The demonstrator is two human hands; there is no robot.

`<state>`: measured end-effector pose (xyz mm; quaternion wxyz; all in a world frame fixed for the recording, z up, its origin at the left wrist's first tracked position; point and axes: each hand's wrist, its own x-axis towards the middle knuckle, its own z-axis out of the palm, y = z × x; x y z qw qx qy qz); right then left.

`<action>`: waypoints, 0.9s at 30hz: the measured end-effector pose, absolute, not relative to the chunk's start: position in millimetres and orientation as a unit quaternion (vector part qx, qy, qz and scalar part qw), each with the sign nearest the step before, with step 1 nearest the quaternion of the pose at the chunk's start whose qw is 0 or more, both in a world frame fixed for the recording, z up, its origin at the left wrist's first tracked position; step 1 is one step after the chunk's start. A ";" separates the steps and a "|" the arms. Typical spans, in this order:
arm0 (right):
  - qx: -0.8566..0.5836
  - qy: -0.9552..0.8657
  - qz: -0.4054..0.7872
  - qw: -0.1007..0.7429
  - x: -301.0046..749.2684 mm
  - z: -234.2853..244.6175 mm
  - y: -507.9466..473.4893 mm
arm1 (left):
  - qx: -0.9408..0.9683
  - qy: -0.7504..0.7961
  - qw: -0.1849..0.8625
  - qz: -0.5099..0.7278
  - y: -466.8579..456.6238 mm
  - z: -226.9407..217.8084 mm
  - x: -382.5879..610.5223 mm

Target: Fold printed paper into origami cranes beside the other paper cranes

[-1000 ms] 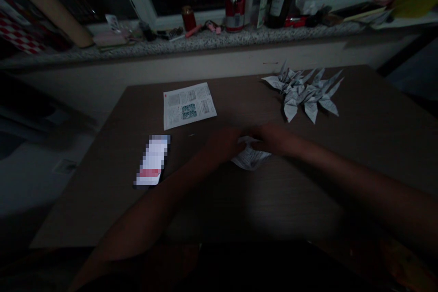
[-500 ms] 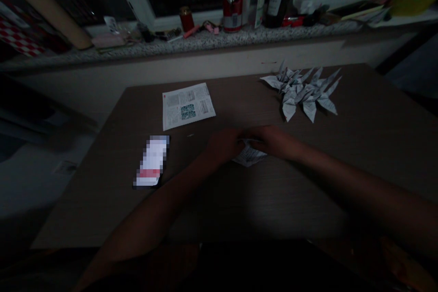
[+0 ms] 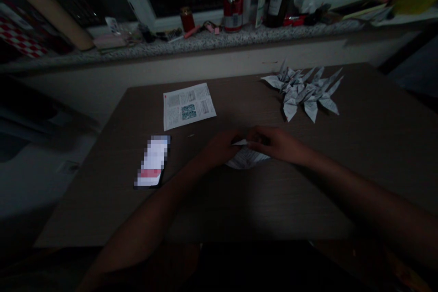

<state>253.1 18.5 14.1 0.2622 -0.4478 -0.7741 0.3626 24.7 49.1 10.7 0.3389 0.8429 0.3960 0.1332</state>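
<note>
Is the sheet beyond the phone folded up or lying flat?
The sheet lies flat: its printed face and all four corners show on the table. Whether it is doubled underneath, I cannot tell.

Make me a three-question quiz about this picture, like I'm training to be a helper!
1. What do the left hand and the right hand both touch?
A) a bottle
B) the folded paper
C) the pointy paper pile

2. True or false: the phone lies nearer to the person than the flat sheet does.

3. Fill in the blank: the red can stands on the ____.

Key:
1. B: the fingers of both hands are on it.
2. True: the sheet lies farther back on the table.
3. Windowsill.
</note>
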 end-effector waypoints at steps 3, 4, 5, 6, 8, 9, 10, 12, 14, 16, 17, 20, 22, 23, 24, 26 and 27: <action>-0.441 -0.760 0.388 0.277 253.2 13.7 15.7 | 0.836 0.398 0.352 0.138 45.8 11.6 23.8; -0.439 -0.759 0.392 0.279 253.4 13.0 15.0 | 0.832 0.398 0.359 0.141 44.6 12.3 23.4; -0.437 -0.758 0.395 0.281 253.8 12.2 14.3 | 0.828 0.399 0.367 0.142 43.4 13.2 23.0; -0.436 -0.756 0.399 0.282 254.2 11.3 13.5 | 0.824 0.400 0.376 0.143 42.0 14.3 22.4; -0.441 -0.751 0.402 0.283 254.7 9.7 12.0 | 0.816 0.400 0.394 0.139 38.7 16.5 21.5; -0.445 -0.749 0.401 0.284 254.8 9.1 11.4 | 0.811 0.402 0.403 0.136 36.9 17.5 21.2; -0.449 -0.747 0.399 0.283 254.8 8.9 10.8 | 0.806 0.404 0.411 0.135 35.3 18.3 20.9; -0.457 -0.746 0.392 0.285 254.3 8.8 10.0 | 0.798 0.405 0.423 0.142 32.4 19.3 20.8; -0.465 -0.747 0.377 0.288 253.5 9.0 9.6 | 0.790 0.406 0.433 0.155 30.9 19.8 20.8; -0.471 -0.749 0.365 0.290 252.8 8.8 9.3 | 0.778 0.416 0.442 0.162 30.8 20.6 20.7; -0.472 -0.750 0.362 0.291 252.6 8.6 9.0 | 0.773 0.423 0.445 0.163 31.2 21.1 20.4; -0.467 -0.754 0.356 0.295 252.0 8.5 7.7 | 0.775 0.424 0.441 0.155 33.6 22.8 19.3; -0.466 -0.758 0.351 0.293 251.6 9.3 6.7 | 0.784 0.414 0.436 0.154 35.5 22.7 18.6; -0.465 -0.758 0.350 0.293 251.4 9.8 6.3 | 0.785 0.412 0.434 0.156 36.4 22.1 18.3; -0.466 -0.757 0.350 0.296 251.4 10.2 6.1 | 0.784 0.414 0.434 0.161 37.3 21.2 18.2; -0.473 -0.747 0.352 0.306 252.0 10.3 6.5 | 0.780 0.417 0.435 0.170 38.5 19.2 18.1; -0.480 -0.740 0.352 0.312 252.8 9.9 7.0 | 0.778 0.418 0.435 0.173 38.9 18.3 18.2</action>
